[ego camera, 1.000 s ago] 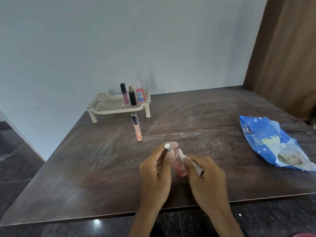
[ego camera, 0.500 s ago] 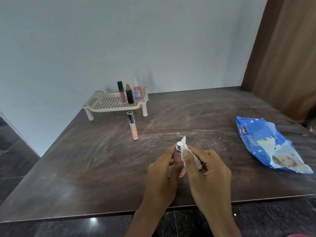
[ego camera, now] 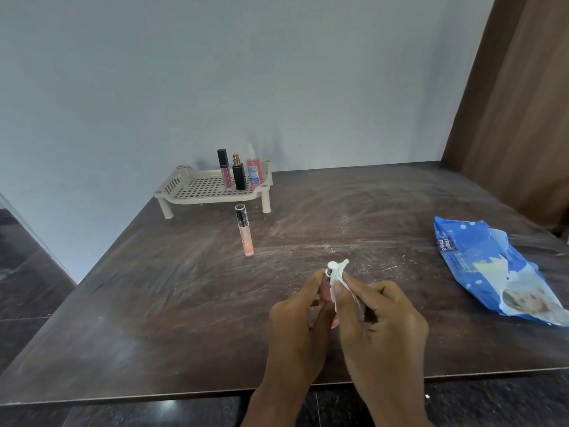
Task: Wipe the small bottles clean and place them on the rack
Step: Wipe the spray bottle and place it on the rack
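Observation:
My left hand (ego camera: pixel 297 318) grips a small pinkish bottle (ego camera: pixel 330 274) with a white cap, held upright above the table's near middle. My right hand (ego camera: pixel 381 318) pinches a white wipe (ego camera: pixel 338 278) against the bottle's side and cap; most of the bottle is hidden by my fingers. An orange tube (ego camera: pixel 245 231) with a dark cap lies on the table in front of the rack. The beige perforated rack (ego camera: pixel 197 188) stands at the back, carrying a pink tube (ego camera: pixel 224 169), a black bottle (ego camera: pixel 238 175) and a red bottle (ego camera: pixel 254 169) along its right side.
A blue wet-wipe pack (ego camera: pixel 489 266) lies at the table's right. The dark brown table (ego camera: pixel 154 288) is streaked with white dust. A wooden panel (ego camera: pixel 517 103) rises at the right, and the table's near edge runs just below my wrists.
The bottle has gone from tilted to more upright in my left hand, and the wipe in my right hand has moved up onto its cap end.

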The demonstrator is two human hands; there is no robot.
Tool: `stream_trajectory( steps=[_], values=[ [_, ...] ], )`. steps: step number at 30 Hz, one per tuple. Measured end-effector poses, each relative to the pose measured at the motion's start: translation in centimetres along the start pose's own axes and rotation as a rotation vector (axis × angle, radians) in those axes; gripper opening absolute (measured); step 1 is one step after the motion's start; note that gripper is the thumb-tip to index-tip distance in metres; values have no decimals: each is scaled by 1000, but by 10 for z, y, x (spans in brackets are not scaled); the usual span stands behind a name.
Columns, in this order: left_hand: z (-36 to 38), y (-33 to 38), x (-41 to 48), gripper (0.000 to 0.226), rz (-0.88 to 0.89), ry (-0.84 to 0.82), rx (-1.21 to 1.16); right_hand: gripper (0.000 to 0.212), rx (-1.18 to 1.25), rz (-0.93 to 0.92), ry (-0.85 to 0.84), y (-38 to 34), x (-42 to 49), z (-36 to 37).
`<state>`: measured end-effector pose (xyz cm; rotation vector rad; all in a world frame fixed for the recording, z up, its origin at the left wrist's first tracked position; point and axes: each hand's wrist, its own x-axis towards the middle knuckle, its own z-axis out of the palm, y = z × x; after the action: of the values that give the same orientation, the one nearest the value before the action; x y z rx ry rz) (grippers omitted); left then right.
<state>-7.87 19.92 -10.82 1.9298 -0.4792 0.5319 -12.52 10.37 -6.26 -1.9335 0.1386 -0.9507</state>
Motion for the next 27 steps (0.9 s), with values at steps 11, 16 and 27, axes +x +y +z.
stream_trajectory(
  steps=[11, 16, 27],
  values=[
    [0, 4, 1, 22, -1, -28, -51, 20, 8, 73, -199, -2, 23, -4],
    [0, 4, 0, 28, -9, -25, -19, 19, -19, 24, -53, 3, 1, -3],
    [-1, -4, -1, 35, -38, -111, -82, 21, 53, 176, -293, 1, 34, -6]
  ],
)
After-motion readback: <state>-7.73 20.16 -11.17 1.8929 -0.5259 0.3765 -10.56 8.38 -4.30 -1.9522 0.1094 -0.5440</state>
